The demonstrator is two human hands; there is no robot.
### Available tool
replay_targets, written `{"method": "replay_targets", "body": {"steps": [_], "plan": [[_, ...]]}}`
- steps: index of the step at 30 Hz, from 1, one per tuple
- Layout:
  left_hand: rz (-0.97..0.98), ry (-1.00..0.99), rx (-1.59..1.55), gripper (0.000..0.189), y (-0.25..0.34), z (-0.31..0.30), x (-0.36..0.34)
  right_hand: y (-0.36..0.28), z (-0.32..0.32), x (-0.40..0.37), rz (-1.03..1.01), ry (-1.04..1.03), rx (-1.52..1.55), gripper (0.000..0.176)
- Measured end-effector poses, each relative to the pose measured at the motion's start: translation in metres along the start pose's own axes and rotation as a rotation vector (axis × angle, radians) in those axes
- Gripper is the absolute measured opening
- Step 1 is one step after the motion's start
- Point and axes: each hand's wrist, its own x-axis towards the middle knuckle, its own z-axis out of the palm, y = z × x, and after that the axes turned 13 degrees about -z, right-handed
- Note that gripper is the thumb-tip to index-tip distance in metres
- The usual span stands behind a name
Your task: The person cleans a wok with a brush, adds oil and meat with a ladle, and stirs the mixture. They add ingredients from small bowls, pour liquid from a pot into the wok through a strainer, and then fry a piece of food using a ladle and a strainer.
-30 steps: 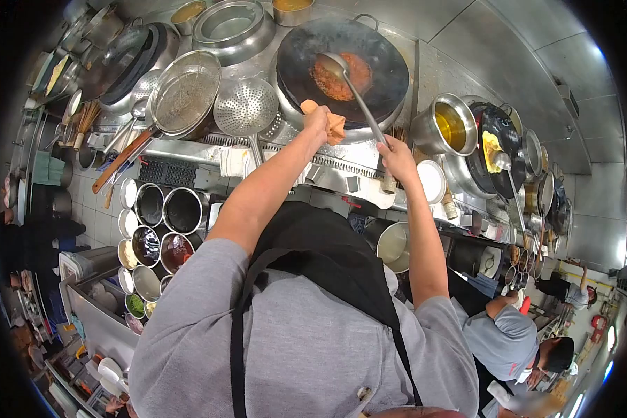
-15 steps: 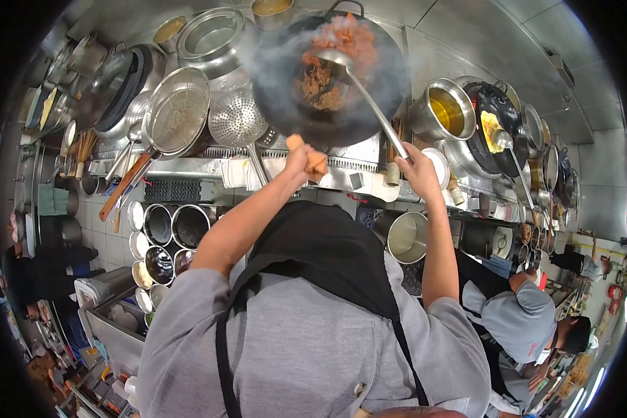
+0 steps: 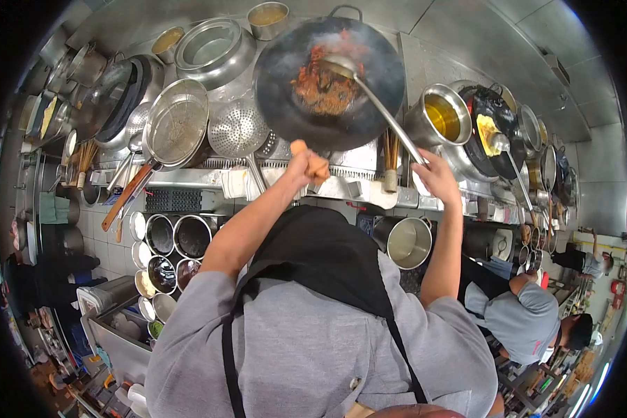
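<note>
My right hand (image 3: 437, 177) is closed around the end of a long metal ladle (image 3: 389, 120). The ladle's bowl rests among reddish-brown chopped food (image 3: 324, 101) in a large black wok (image 3: 275, 90). Some smoke or steam hangs over the wok's far side. Closed at the wok's near edge, my left hand (image 3: 304, 167) grips a folded orange-brown cloth (image 3: 318, 167). Whether a wok handle lies inside the cloth is hidden.
Left of the wok are a perforated skimmer (image 3: 238, 129) and a wire strainer (image 3: 177, 122). A pot of yellow oil (image 3: 439, 117) stands to the right, near a bamboo brush (image 3: 391, 171). A co-worker (image 3: 522, 317) is at far right.
My right hand has shifted right and slightly down, and the ladle's bowl has moved a little toward me. The food lies lower in the wok, and the smoke is thinner.
</note>
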Motion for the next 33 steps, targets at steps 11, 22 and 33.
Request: {"method": "replay_targets", "body": {"steps": [11,22,33], "plan": [[0.064,-0.114,-0.019,0.013,0.041,0.051,0.033,0.074,0.067,0.087,-0.057,0.332,-0.032,0.034],[0.146,-0.284,0.338,0.073,-0.008,0.038,-0.113,0.003,0.171,0.037,-0.537,0.033,-0.238,0.060],[0.288,-0.437,0.107,0.059,-0.020,0.051,-0.135,-0.051,0.147,0.052,-0.315,-0.290,0.459,0.034]]}}
